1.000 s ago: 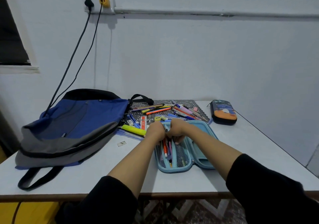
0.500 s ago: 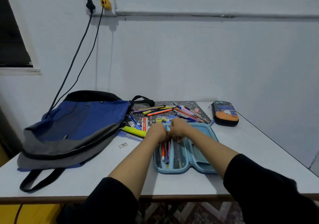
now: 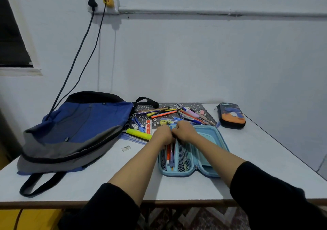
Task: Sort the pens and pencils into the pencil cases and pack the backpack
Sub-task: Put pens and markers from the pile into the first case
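Leaning over the counter (image 3: 106,169), we have both hands at the far end of the open light-blue pencil case (image 3: 207,135), which lies flat in front of us near the front edge. Our left grip (image 3: 162,135) sits over the top ends of the pens standing in the case's left half, among them an orange pen (image 3: 169,152). Our right grip (image 3: 184,132) touches it, knuckle to knuckle, just above the mesh pocket (image 3: 184,157). Both grips are curled with the fingers turned under and hidden, so we cannot tell what either one holds.

Just behind our hands the loose pens and pencils (image 3: 177,113) lie in a heap on a patterned mat (image 3: 200,105), with a yellow highlighter (image 3: 138,133) and a red-and-white ruler (image 3: 148,127) at its near left. The blue and grey backpack (image 3: 85,123) lies flat on the left of the counter, its top against the mat. A dark pencil case (image 3: 231,115) with an orange picture sits zipped at the far right, well apart from the open one.
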